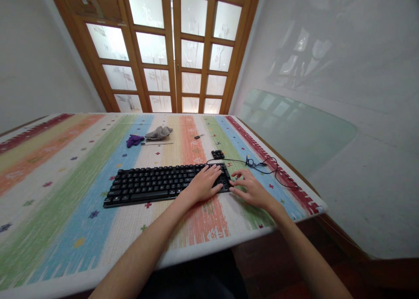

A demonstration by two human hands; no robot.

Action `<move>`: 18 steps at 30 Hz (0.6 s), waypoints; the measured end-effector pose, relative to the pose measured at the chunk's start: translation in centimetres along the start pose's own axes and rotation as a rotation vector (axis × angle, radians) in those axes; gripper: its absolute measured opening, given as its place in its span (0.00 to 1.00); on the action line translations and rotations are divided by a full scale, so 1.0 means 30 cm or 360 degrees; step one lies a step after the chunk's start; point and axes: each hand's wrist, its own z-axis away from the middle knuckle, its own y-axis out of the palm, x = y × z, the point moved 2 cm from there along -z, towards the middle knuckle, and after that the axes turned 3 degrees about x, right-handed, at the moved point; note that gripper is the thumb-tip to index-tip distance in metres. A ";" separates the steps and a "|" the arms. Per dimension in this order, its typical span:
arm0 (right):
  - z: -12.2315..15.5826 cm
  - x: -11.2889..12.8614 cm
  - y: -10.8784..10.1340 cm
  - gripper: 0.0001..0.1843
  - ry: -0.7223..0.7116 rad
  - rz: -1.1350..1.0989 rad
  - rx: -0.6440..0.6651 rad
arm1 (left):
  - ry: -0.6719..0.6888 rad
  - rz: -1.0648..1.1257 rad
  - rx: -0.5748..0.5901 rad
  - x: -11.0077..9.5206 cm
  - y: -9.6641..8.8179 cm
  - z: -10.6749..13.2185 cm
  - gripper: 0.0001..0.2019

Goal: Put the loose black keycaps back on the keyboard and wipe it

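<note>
A black keyboard (153, 181) lies on the striped tablecloth, slightly slanted. Over the right part of it rests my left hand (204, 184), fingers stretched out and thumb apart. That hand hides part of the number pad, where some spots look bare of keycaps. Just off the keyboard's right end is my right hand (250, 189), its fingers bent and spread, the tips close to the edge. I see nothing held in it. Behind the keyboard's right end sits a small cluster of loose black keycaps (218, 154).
A black cable (252, 162) lies coiled on the right. Farther back are a grey cloth (159, 133), a purple cloth (134, 140), a thin stick-like brush (157, 143) and a small black tool with wire prongs (199, 136). The table's right edge runs near the wall.
</note>
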 end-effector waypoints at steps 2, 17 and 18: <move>-0.035 -0.026 -0.024 0.08 -0.0001 -0.0076 0.0035 | -0.0001 -0.0009 0.0001 -0.001 0.001 0.000 0.25; -0.409 -0.314 0.069 0.17 0.0707 0.0054 0.0176 | -0.0011 -0.0011 -0.0008 0.001 0.020 0.008 0.26; -0.413 -0.317 0.078 0.17 0.0719 0.0054 0.0177 | -0.0013 -0.0005 -0.0008 0.002 0.021 0.008 0.26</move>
